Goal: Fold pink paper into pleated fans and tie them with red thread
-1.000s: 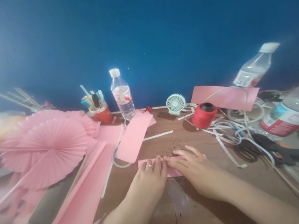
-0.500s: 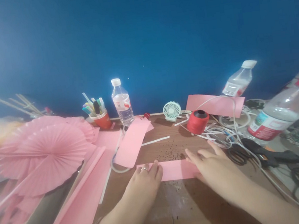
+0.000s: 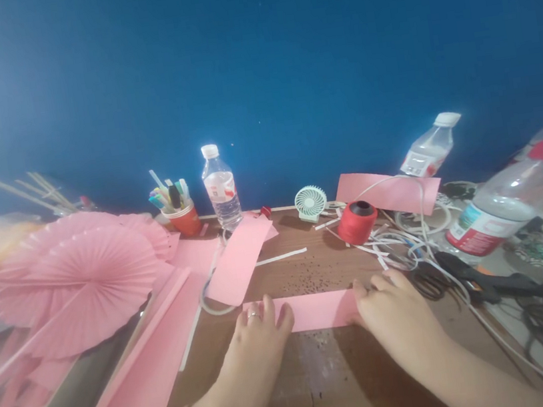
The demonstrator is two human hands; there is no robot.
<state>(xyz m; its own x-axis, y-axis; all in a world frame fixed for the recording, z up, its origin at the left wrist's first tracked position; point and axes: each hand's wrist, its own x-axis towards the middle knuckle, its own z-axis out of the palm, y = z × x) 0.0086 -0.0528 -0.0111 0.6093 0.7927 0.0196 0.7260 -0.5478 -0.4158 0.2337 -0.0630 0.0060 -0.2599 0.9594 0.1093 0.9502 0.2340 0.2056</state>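
Note:
A narrow pink paper strip (image 3: pixel 323 311) lies crosswise on the brown table in front of me, apparently folded. My left hand (image 3: pixel 257 337) is closed on its left end, fingers bent over the far edge and the thumb on the paper. A ring and a bracelet are on that side. At the right end my right hand (image 3: pixel 392 311) grips the strip, its fingers curled over the far edge and the thumb at the near side. The underside of the paper is hidden. Just beyond the strip are scattered small dark specks.
On the left lie a pleated pink paper fan (image 3: pixel 85 283) and pink sheets (image 3: pixel 146 356). A water bottle (image 3: pixel 222 190), a cup of pens (image 3: pixel 181 219), a small fan (image 3: pixel 310 203) and a red thread spool (image 3: pixel 357 222) stand behind. Cables and a large bottle (image 3: pixel 498 212) crowd the right.
My right hand's spread fingers have curled in onto the strip's right end. My left hand has shifted slightly left, its fingers bent more over the far edge.

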